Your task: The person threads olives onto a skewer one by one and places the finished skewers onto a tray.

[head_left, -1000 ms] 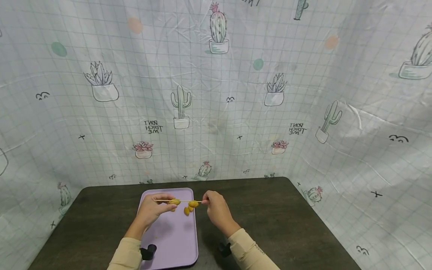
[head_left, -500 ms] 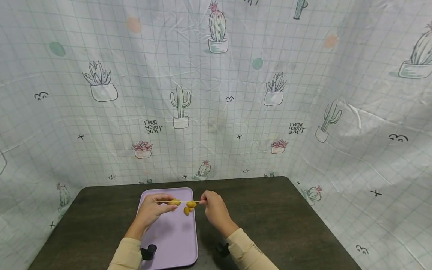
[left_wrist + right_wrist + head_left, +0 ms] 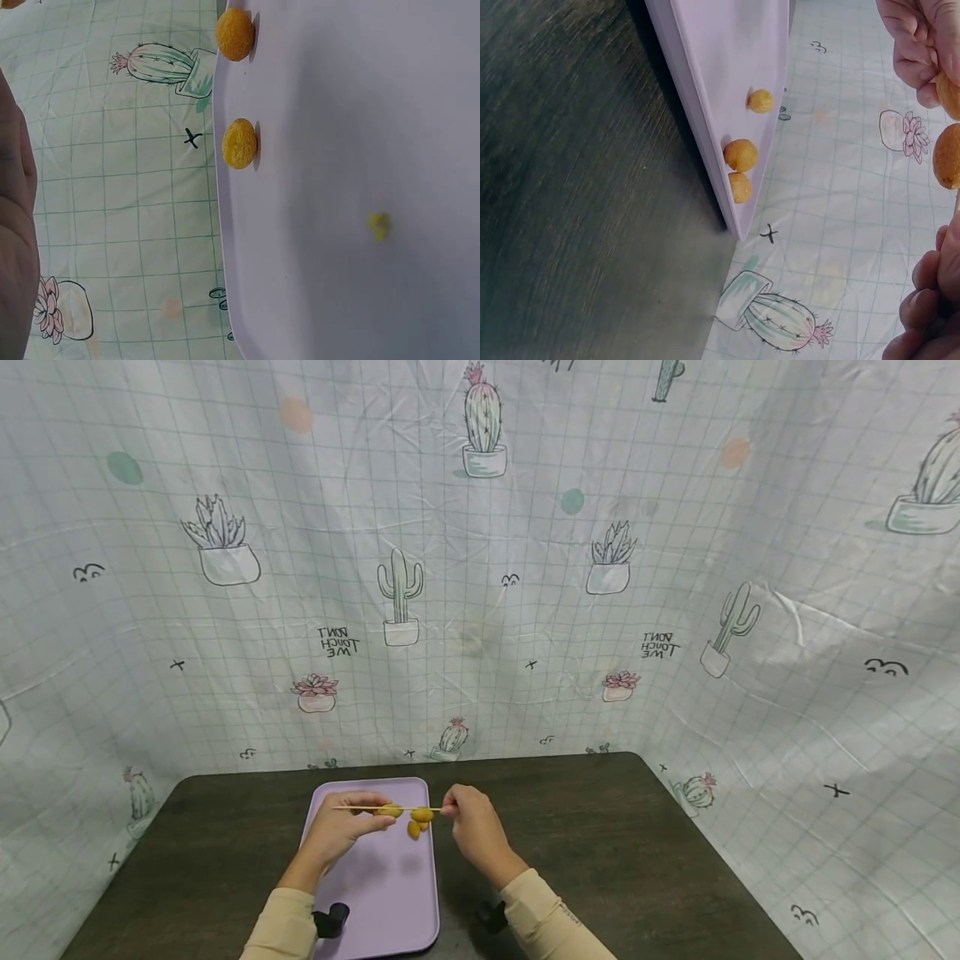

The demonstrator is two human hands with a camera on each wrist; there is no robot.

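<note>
My left hand [image 3: 335, 831] pinches a golden-orange ball [image 3: 390, 810] between thumb and fingers, above the tray's far end. A thin wooden skewer [image 3: 351, 807] runs level through or along that ball, and its left end sticks out past it. A second golden-orange ball [image 3: 948, 156] sits on the skewer between the hands, close to the first with a small gap. My right hand [image 3: 477, 831] grips the skewer's right end beside that second ball. In the left wrist view only the edge of the left hand [image 3: 15, 225] shows.
A lilac tray [image 3: 384, 902] lies on a dark wooden table [image 3: 600, 860]. Loose golden balls [image 3: 741, 155] rest near its far edge. A small yellow crumb [image 3: 379, 225] lies on the tray floor. A cactus-print curtain [image 3: 480, 610] hangs behind the table.
My right hand has moved slightly left, carrying the skewer and its ball closer to the ball in my left hand. The skewer's left end pokes out farther. The left hand stays nearly still.
</note>
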